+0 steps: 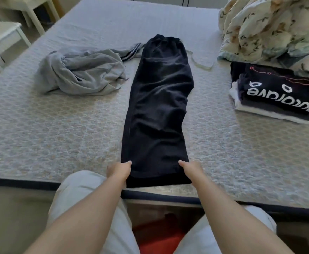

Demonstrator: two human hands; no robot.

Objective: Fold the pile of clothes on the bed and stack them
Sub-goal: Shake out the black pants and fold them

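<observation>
Trousers (159, 107) laid lengthwise at mid-bed, hem end gripped.
Left hand (119, 171) and right hand (192, 170) each pinch a near corner of the dark trousers, folded leg on leg and running to the far side. Done: a folded stack (276, 94) lies right. Left to do: fold the trousers shorter, then the crumpled grey garment (82, 74) at far left on the bed (40, 134).

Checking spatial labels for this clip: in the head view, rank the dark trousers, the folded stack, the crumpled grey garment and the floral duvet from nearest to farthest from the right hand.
From the right hand:
1. Dark trousers, gripped at the near hem.
2. Folded stack, to the right.
3. Crumpled grey garment, far left.
4. Floral duvet, far right corner.
</observation>
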